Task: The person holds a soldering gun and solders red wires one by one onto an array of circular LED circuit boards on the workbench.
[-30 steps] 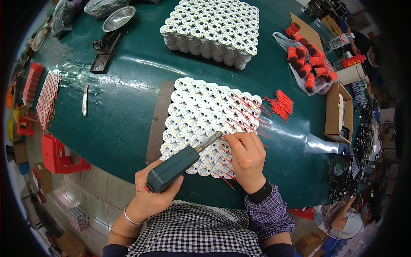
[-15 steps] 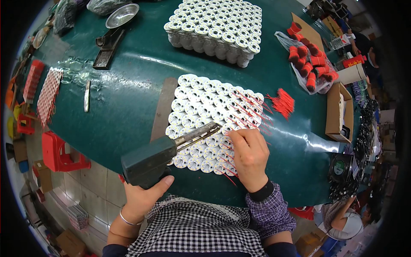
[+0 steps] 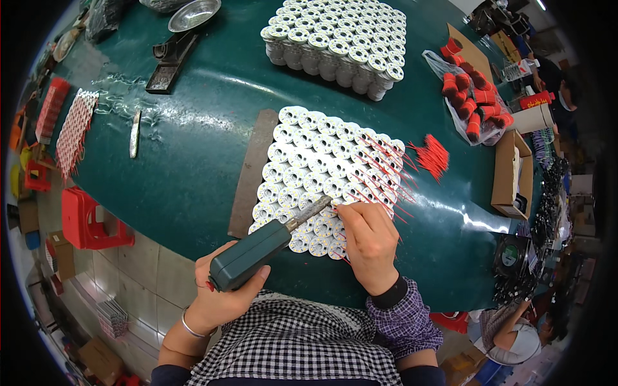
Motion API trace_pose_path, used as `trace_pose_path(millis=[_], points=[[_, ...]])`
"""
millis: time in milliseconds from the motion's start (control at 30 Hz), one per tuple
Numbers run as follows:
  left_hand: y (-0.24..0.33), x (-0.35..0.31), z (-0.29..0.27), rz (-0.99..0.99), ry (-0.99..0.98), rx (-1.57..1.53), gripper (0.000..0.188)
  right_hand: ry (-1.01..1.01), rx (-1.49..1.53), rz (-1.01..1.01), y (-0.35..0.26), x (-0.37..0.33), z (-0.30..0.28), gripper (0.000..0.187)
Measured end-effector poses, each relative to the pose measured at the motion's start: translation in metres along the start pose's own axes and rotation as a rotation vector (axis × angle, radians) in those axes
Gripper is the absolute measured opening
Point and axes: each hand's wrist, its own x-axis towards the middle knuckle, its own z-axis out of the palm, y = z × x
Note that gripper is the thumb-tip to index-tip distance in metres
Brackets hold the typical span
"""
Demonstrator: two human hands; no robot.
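My left hand (image 3: 225, 293) is wrapped round the dark green handle of a soldering gun (image 3: 254, 254). Its metal tip meets a round white LED board in the middle of a block of such boards (image 3: 299, 157), set in rows. Close beside that tip, my right hand (image 3: 372, 241) pinches a thin red wire; only a short bit shows at the fingertips. Several red wires (image 3: 386, 161) stick out over the right-hand columns of boards. To the right of the block lies a loose heap of short red wires (image 3: 431, 157).
A taller stack of white round boards (image 3: 338, 48) stands at the back. Red bundles in a plastic bag (image 3: 473, 96) and a cardboard box (image 3: 513, 174) sit on the right. At left are a small blade (image 3: 134, 135), a metal dish (image 3: 194, 15) and a red stool (image 3: 90, 222).
The soldering gun has tilted and its tip has shifted slightly nearer me, beside my right fingertips. My right hand has moved a little down and left. The whole view has shifted slightly.
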Motion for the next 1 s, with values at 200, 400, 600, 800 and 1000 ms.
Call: trace_pose_path(millis=[200, 400, 600, 800, 1000], points=[[-0.004, -0.001, 0.000, 0.009, -0.023, 0.014, 0.021, -0.009, -0.038, -0.009, 0.000, 0.000, 0.000, 0.027], [-0.004, 0.000, 0.000, 0.011, -0.024, 0.028, 0.020, -0.023, -0.062, -0.012, -0.001, 0.002, 0.000, 0.028], [-0.002, 0.003, -0.003, 0.001, -0.039, 0.043, 0.018, -0.039, -0.081, -0.016, -0.002, 0.001, -0.001, 0.028], [-0.008, -0.005, -0.006, 0.027, 0.010, 0.060, 0.021, -0.041, -0.087, -0.007, -0.004, 0.000, -0.001, 0.028], [-0.015, -0.016, -0.010, 0.025, 0.122, 0.028, 0.027, -0.062, -0.113, 0.002, -0.011, 0.004, -0.009, 0.031]])
